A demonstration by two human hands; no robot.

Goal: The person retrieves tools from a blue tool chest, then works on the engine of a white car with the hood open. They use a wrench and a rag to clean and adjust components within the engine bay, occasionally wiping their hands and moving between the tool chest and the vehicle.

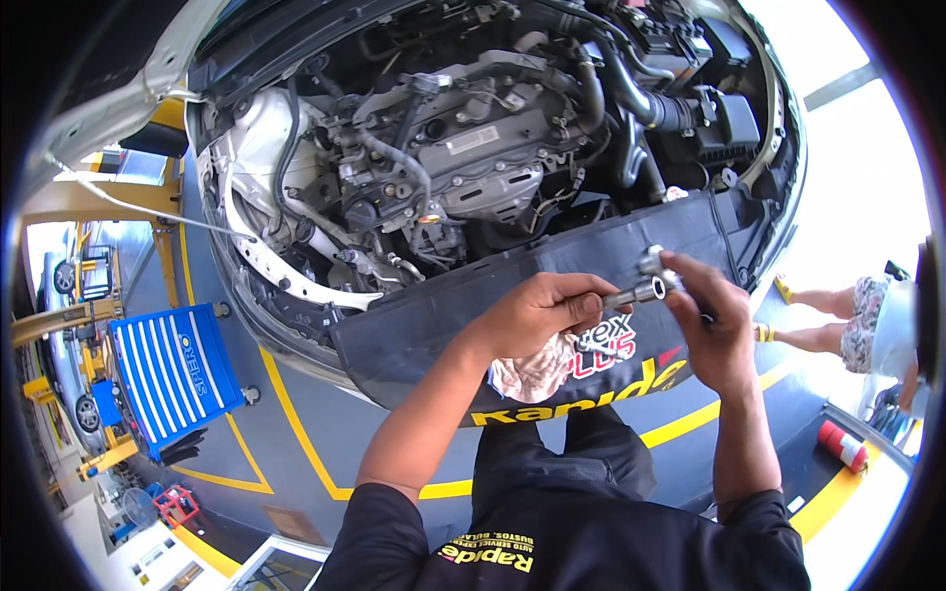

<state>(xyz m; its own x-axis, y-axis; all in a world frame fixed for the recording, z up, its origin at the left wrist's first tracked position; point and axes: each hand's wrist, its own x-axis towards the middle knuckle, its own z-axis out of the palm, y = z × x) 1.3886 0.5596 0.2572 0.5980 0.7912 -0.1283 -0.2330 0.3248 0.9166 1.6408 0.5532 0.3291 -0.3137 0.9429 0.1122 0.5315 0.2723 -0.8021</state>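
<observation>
My left hand (542, 317) is closed around a slim metal socket tool (631, 295), whose round hollow end points right. A crumpled, stained cloth rag (532, 376) hangs under the same hand, apparently tucked in its lower fingers. Close by on the right, my right hand (714, 325) pinches a small silver metal piece (652, 260) beside the tool's open end; its exact kind is hard to make out. Both hands are above a black fender cover (443, 340) draped over the car's front edge.
Beyond the cover lies the exposed engine (483, 148) under a raised hood. A blue tool cabinet (177, 374) stands on the left, near yellow lift parts (89, 202). Another person (872, 315) stands at the right; a red fire extinguisher (843, 445) is lower right.
</observation>
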